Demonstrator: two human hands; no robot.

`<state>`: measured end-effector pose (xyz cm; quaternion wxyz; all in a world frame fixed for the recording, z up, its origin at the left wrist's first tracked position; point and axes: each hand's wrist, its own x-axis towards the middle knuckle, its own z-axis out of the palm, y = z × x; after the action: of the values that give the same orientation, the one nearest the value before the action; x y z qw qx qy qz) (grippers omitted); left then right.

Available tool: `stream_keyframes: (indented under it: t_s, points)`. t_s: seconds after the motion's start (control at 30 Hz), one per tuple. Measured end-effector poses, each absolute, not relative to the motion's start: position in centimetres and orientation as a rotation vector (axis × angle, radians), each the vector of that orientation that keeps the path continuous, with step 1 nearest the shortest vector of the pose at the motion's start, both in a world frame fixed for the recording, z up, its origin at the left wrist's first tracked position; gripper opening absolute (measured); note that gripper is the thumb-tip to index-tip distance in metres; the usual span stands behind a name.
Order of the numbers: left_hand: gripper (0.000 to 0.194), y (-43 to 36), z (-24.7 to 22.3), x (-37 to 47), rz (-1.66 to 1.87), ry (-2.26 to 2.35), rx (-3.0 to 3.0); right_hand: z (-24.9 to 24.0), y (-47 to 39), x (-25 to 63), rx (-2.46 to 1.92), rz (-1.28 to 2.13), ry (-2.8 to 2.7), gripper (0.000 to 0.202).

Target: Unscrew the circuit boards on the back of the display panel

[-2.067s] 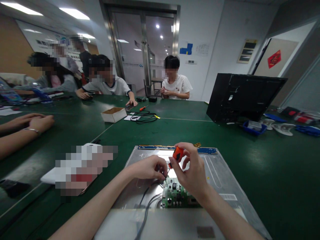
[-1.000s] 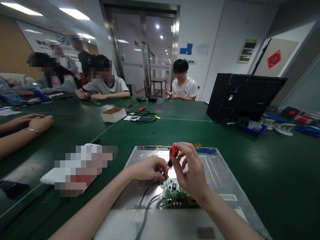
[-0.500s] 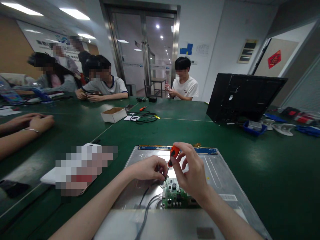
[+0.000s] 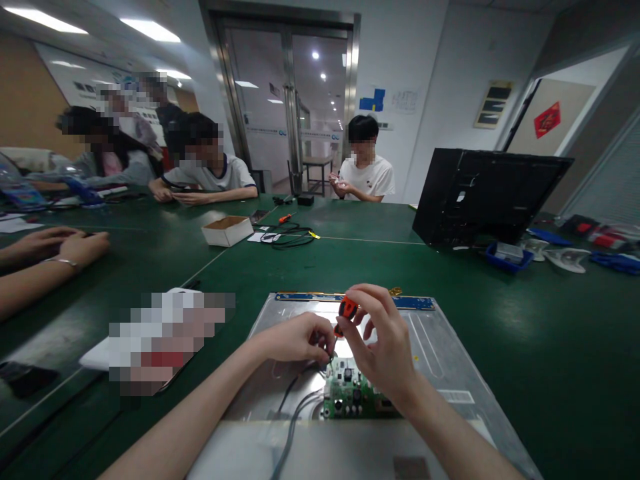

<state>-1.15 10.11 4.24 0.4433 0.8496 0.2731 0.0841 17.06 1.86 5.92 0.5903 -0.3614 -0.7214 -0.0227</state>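
Note:
An orange and black screwdriver [image 4: 348, 307] stands nearly upright, its handle between the fingers and thumb of my right hand [image 4: 383, 333]. Its shaft runs down to the upper left corner of a green circuit board [image 4: 345, 390]. At that corner my left hand [image 4: 305, 337] is closed, its fingertips pinched around the lower end of the shaft; whether they also hold something small is hidden. The board lies on a flat silver display panel [image 4: 425, 360] with a blue strip [image 4: 415, 303] along its far edge. Grey cables [image 4: 295, 417] run from the board's left side towards me.
On the green table [image 4: 360, 267] are a white box [image 4: 227, 231], a black cable [image 4: 285, 241], a black monitor [image 4: 485, 197] and a blue tray [image 4: 509, 256]. A co-worker's hands [image 4: 75, 247] rest at the left. Other people sit across the table.
The screwdriver's handle has turned a little in my right hand, showing more black. My left hand stays in the same place.

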Motion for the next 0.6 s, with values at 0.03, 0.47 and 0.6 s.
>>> stream_keyframes:
  t_s: [0.03,0.47,0.6]
  points:
    - [0.007,10.10,4.23,-1.15,0.206,0.683,2.112,5.92,1.84,17.08,-0.848,-0.046,-1.686,0.027]
    - [0.010,10.11,4.16,-1.25,0.194,0.694,2.102,5.58,1.93,16.96,-0.876,-0.065,-1.650,0.031]
    - [0.009,9.98,4.37,-1.17,0.218,0.692,2.116,5.63,1.85,16.93,-0.860,-0.048,-1.668,0.035]
